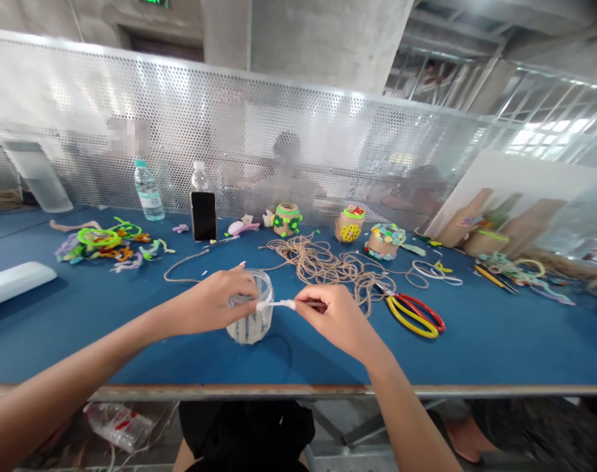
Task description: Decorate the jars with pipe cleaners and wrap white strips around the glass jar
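The left hand (214,303) is closed around a glass jar (251,321), with its fingers curled over the upper side of the jar. The jar stands upright on the blue table (499,347), its long axis vertical and its open mouth facing up. It sits near the table's front edge, at about 6 o'clock from the table's centre, and pale vertical stripes run down its wall.

The right hand (335,321) is closed in a pinch on a white strip (276,305) and a thin dark stick (315,304). The strip lies roughly level, running from the jar's side at 3 o'clock toward the right fingertips. I cannot tell what the stick is.

Loose jute twine (322,265) spreads from 12 to 2 o'clock off the jar, and one strand runs to 9 o'clock. Pliers (413,314) with red and yellow handles lie at 3 o'clock, just beside the twine. Farther off, a phone (204,216) leans upright at 12 o'clock, and a water bottle (149,190) stands at 11 o'clock. Colored pipe cleaners (104,242) lie in a heap at 10 o'clock. Decorated jars (287,219) stand in a row from 12 to 2 o'clock, along the table's far side.
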Demonstrator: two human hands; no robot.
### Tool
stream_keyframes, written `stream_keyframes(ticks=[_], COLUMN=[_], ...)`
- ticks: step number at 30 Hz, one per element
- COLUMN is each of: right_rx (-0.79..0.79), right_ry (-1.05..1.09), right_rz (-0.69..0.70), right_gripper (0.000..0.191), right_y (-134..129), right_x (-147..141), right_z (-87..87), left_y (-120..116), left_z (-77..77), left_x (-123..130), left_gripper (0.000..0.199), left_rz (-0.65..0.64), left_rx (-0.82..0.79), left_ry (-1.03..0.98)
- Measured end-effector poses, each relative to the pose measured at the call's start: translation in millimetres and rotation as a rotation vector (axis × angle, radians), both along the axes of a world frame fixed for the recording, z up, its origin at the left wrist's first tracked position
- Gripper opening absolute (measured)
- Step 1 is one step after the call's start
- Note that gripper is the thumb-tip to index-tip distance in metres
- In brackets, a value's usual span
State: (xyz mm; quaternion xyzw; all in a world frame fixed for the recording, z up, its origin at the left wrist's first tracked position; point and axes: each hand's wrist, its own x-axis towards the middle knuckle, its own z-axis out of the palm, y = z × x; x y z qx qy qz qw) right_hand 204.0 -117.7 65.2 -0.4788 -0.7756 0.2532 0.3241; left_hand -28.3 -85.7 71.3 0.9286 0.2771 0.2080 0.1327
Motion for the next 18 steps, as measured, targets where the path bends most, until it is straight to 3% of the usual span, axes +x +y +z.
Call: stream_keyframes(ticks=[7,12,18], right_rx=[-0.002,0.013,-0.004], right_ry=[-0.037,-0.062,-0.093], right_rz=[-0.012,-0.022,-0.012], right_gripper=[0.020,0.021,0.019], right_y=[-14.9,-6.0,1.9], right_x=[-0.6,-0.1,-1.9], right_z=[1.0,-3.7,-1.4], left_y=[-1.6,-0.1,1.8], left_z=[3.0,9.8,12.6], left_x=[-9.2,-14.1,-14.1], left_gripper=[0.018,0.016,0.015], left_rz=[0.013,-0.101,-0.128], left_rx=[-0.002,-0.089,-0.110], left_ry=[-0.004,-0.002,-0.011])
